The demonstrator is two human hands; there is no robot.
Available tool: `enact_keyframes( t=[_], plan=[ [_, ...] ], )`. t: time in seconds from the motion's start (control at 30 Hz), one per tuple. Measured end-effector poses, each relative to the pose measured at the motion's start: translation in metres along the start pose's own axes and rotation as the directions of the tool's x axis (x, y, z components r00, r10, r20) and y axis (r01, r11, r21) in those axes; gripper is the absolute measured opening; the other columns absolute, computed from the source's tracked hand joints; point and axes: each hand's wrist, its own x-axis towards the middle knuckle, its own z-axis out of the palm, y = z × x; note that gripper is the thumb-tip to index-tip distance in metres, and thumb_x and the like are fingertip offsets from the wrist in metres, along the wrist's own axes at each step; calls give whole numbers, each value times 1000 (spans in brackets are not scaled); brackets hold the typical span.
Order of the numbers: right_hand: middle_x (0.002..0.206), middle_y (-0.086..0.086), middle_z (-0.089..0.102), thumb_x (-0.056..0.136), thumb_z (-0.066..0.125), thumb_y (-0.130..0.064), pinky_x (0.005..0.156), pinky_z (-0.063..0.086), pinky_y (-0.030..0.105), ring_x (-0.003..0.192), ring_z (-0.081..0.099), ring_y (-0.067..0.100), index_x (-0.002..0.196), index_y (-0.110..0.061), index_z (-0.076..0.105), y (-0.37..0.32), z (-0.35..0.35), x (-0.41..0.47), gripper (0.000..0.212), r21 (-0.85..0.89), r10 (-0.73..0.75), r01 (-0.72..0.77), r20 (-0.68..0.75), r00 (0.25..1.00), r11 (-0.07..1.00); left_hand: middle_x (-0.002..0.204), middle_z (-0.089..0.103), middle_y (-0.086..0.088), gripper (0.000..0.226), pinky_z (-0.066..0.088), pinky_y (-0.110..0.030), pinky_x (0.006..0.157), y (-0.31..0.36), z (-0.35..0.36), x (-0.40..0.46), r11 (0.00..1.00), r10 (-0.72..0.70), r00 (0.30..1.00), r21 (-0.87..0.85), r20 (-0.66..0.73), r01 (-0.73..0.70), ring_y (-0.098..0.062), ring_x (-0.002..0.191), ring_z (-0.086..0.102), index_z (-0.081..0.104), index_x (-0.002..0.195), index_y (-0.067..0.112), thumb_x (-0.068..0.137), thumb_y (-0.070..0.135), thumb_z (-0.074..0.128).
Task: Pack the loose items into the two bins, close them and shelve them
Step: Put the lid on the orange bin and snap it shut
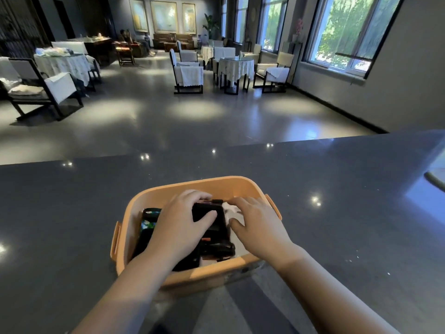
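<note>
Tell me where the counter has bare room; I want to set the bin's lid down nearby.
The dark counter is bare left of the orange bin, and behind it up to the far edge. Right of it is bare too, until a pale object at the frame's edge. Inside the bin it is crowded: dark items and both hands.

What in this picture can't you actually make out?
Head view only:
- Contents of the orange bin: mostly covered by the left hand and right hand; the dark items blur together.
- Black case: its make is unreadable.
- Pale object on the counter: cut off by the right edge.
</note>
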Motion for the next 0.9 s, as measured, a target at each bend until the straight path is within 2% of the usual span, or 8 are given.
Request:
enact_keyframes(
  t=[0.07,0.17,0.27,0.37,0.53,0.73,0.9],
  plan=[
    [127,-10,58,92,51,-29,109,30,33,124,44,16,129,-28,53,4,-10,-14,37,-27,25,-26,-32,999,999,109,53,22,24,36,-29,97,16,9,-2,999,37,999,10,13,-37,0,107,44,62,108,34,84,34,64],
    [130,-10,55,94,49,-31,102,38,33,125,42,16,128,-28,52,15,-29,-39,34,31,125,-123,-67,990,992,110,53,23,25,36,-26,95,32,23,-4,995,95,994,4,60,-96,0,108,44,61,109,34,85,36,63],
    [135,-9,51,96,47,-33,101,37,31,125,41,15,132,-28,49,32,-46,-69,37,3,257,-259,-140,956,966,112,57,19,25,37,-27,96,48,43,-2,984,170,979,-67,111,-163,-3,110,47,63,108,31,84,29,65],
    [138,-9,48,95,47,-32,101,36,29,127,40,15,136,-26,47,51,-63,-113,42,-36,441,-462,-238,865,886,110,60,16,26,38,-29,96,74,72,-7,960,263,947,-151,185,-238,-6,108,50,65,106,26,81,22,67],
    [138,-8,48,93,48,-34,101,37,30,126,41,16,137,-27,46,86,-100,-193,44,-99,629,-691,-337,700,716,112,58,14,28,32,-20,92,133,134,-22,893,441,846,-243,300,-379,-10,110,49,65,109,25,81,22,69],
    [136,-6,50,93,48,-34,96,40,32,124,42,18,136,-27,46,138,-144,-279,44,-121,743,-824,-375,554,553,117,58,14,28,40,-32,96,208,214,-53,874,482,761,-293,434,-387,-10,112,49,63,113,28,85,29,64],
    [139,-6,48,93,49,-34,97,40,32,125,42,18,137,-26,46,206,-169,-334,45,-135,773,-855,-375,512,501,123,57,9,31,40,-35,98,260,286,-64,890,456,751,-224,477,-398,-14,118,48,61,117,28,87,33,60]
  ],
)
